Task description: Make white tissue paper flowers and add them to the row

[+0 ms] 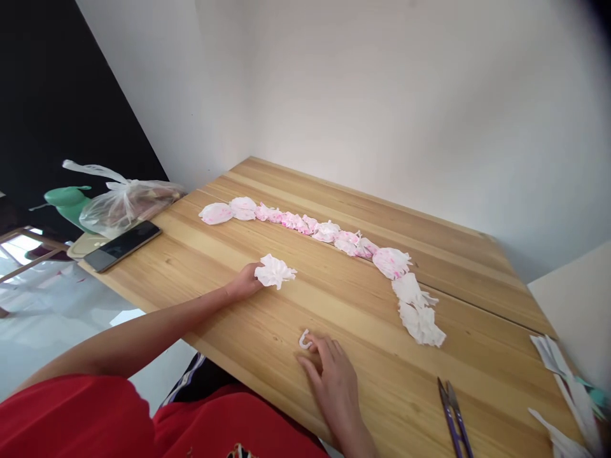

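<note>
My left hand (247, 282) is closed around the base of a ruffled white paper flower (275, 271), just above the table. Its petals spread out to the right of the fingers, which are partly hidden behind them. Low on the table, my right hand (333, 375) lies with thumb and fingers apart. Its index fingertip touches a small curled white strip (304, 341), and the thumb stays clear of it. Beyond both hands, several crumpled paper flowers (326, 231), white and pink-tinted, lie in a curved row.
Thread snips (453, 413) with purple handles lie at the front right. White paper strips (566, 375) are at the right edge. To the left are a black phone (123, 245), a tied plastic bag (128, 207) and a green object (69, 202). A wall (372, 114) stands behind the wooden table (229, 238).
</note>
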`<state>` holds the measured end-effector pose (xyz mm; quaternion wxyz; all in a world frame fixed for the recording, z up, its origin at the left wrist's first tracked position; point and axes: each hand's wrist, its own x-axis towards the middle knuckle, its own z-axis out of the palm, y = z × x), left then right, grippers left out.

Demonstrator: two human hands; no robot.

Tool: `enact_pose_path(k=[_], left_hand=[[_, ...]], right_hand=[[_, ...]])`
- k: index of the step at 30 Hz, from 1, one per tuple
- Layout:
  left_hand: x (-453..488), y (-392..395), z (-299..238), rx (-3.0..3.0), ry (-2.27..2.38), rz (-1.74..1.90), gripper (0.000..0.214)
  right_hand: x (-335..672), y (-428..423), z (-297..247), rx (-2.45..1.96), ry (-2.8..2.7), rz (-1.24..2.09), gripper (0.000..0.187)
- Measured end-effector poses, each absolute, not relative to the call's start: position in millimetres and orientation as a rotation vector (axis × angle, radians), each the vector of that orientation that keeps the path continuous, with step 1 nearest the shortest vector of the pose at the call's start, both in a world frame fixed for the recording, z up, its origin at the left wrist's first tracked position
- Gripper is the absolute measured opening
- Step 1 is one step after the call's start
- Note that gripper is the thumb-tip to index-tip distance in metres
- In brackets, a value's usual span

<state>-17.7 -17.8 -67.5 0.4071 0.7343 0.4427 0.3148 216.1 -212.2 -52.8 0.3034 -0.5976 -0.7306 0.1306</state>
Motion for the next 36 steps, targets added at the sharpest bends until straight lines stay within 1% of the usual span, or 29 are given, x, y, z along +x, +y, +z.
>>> enact_pose_path(k=[3, 4, 5, 8, 9, 13, 18, 23, 27, 30, 33, 36], left_hand=[[-19.8, -17.3, -66.3, 1.832, 1.062, 0.764, 0.024], [-20.2, -17.1, -65.7, 1.829, 1.054, 0.770, 0.023], [-20.5, -17.1, -65.1, 1.831, 1.047, 0.777, 0.023], [-19.7, -17.5, -62.8, 1.863, 1.031, 0.775, 0.019], [-19.1, -17.7, -61.9, 1.874, 1.028, 0.767, 0.017], [-17.0, -18.0, -60.1, 1.892, 1.027, 0.773, 0.012], [-17.3, -14.5, -62.7, 1.920, 0.945, 0.762, 0.012], [-15.4, -10.1, -68.7, 1.905, 0.911, 0.817, 0.014], [-10.7, -7.8, -71.3, 1.904, 0.931, 0.802, 0.010], [-8.0, -6.8, -70.0, 1.893, 0.902, 0.821, 0.009], [-7.6, -6.9, -67.0, 1.834, 0.901, 0.820, 0.007], [-9.4, -7.3, -64.8, 1.758, 0.902, 0.797, 0.007]], right_hand=[[214.7, -211.2, -52.2, -1.569, -1.995, 0.282, 0.033], [213.8, -210.7, -52.8, -1.563, -2.017, 0.251, 0.033], [212.7, -210.3, -53.7, -1.561, -2.031, 0.222, 0.031], [208.6, -210.1, -56.6, -1.598, -2.032, 0.171, 0.014], [207.4, -210.3, -57.4, -1.620, -2.026, 0.163, 0.013], [203.9, -210.2, -57.3, -1.672, -2.013, 0.150, 0.019], [204.2, -209.2, -50.0, -1.700, -1.989, 0.207, 0.022], [208.0, -211.9, -46.6, -1.580, -1.840, 0.239, 0.018], [211.1, -210.6, -52.8, -1.576, -1.734, 0.104, 0.016], [213.6, -208.9, -57.1, -1.620, -1.678, 0.012, 0.020], [215.8, -210.1, -57.8, -1.704, -1.639, 0.040, 0.025], [216.7, -212.4, -56.2, -1.818, -1.573, 0.074, 0.035]])
